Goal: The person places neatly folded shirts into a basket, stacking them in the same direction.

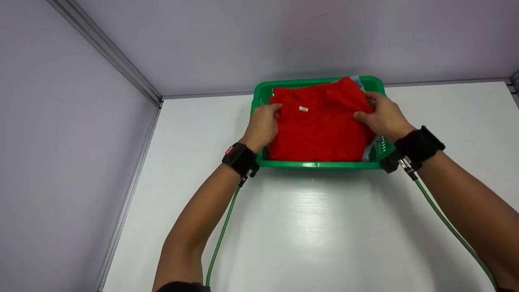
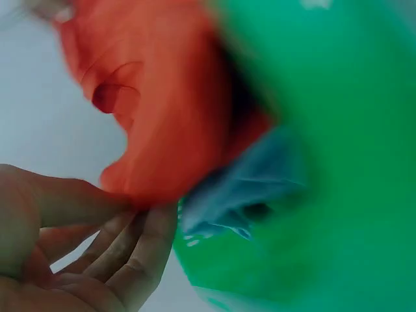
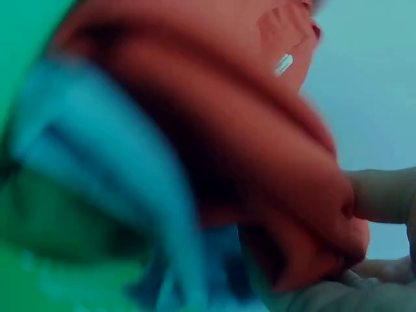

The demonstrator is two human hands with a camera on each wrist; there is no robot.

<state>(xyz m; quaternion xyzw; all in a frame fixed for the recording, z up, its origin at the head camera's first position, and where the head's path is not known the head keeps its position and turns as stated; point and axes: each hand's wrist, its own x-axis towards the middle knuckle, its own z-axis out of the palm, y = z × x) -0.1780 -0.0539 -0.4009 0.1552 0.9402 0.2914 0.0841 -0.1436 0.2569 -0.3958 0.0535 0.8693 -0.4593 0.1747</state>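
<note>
A folded red garment (image 1: 320, 129) with a small white label lies over the green plastic basket (image 1: 316, 164). My left hand (image 1: 262, 125) pinches its left edge between thumb and fingers, which shows close up in the left wrist view. On the opposite side my right hand (image 1: 385, 115) grips the garment's right edge, thumb on top and fingers beneath. Light blue cloth (image 3: 97, 130) lies under the red fabric in the basket, peeking out at the right side. In the left wrist view a blue fold (image 2: 250, 179) shows below the red one.
The basket stands on a white table (image 1: 312, 227) at its back edge, close to the grey back wall (image 1: 243, 44). Another panel (image 1: 61, 142) rises at the left. Green cables (image 1: 221, 239) run from both wrist cameras along the forearms.
</note>
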